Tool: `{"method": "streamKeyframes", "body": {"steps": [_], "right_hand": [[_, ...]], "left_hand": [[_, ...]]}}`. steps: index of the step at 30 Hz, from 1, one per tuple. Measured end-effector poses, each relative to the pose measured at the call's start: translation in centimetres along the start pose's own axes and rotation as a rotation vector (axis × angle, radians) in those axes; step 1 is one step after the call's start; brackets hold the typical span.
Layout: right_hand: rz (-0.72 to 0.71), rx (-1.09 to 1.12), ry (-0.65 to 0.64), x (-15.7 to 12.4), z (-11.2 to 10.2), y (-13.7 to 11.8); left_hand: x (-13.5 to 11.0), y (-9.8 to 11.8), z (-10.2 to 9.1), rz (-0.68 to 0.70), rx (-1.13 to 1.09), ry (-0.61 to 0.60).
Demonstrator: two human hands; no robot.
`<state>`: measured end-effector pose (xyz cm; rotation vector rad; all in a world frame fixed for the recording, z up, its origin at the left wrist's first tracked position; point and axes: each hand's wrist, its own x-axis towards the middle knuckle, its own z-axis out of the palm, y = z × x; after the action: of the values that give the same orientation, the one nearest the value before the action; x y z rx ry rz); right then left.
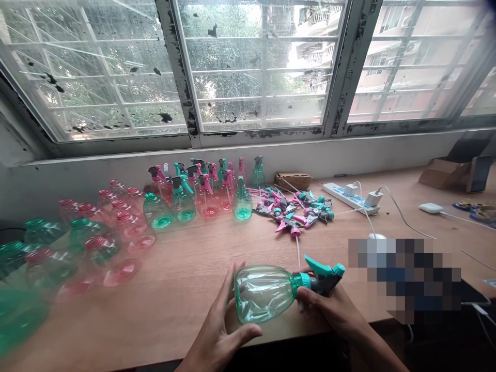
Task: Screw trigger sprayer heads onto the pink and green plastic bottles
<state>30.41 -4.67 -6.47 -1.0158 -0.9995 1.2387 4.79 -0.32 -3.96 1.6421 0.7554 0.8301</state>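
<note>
A clear green spray bottle [263, 294] lies sideways just above the table's front edge, base to the left. On its neck sits a spray head [327, 279] in black with a teal trigger and collar. My right hand [337, 305] is closed round the neck and collar, thumb in front. Around the base curves my left hand [222, 323], fingers behind and thumb below, cradling the bottle. Beyond them lies a pile of loose pink, teal and black spray heads [296, 209] with thin tubes.
Several bottles with heads fitted [209, 199] stand by the wall. Open pink and green bottles [129, 225] fill the left. At the right are a white power strip [349, 198] with chargers and cables, a brown box [292, 181], and a blurred patch [411, 279].
</note>
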Motion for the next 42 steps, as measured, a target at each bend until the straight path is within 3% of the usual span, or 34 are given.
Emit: {"method": "streamKeyframes", "body": {"steps": [6,13,23,42], "right_hand": [[-0.016,0.053,0.025,0.18,0.03,0.19],[-0.035,0.007,-0.003,0.14,0.02,0.12],[-0.019,0.031,0.000,0.16,-0.08,0.23],[-0.020,0.046,0.022,0.08,-0.04,0.10]], "left_hand": [[-0.09,-0.19,0.10,0.011,0.118,0.030],[-0.08,-0.32,0.12,-0.057,0.043,-0.009],[-0.04,-0.38,-0.07,-0.026,-0.022,-0.039],[0.03,-0.37,0.09,0.042,0.136,-0.006]]}}
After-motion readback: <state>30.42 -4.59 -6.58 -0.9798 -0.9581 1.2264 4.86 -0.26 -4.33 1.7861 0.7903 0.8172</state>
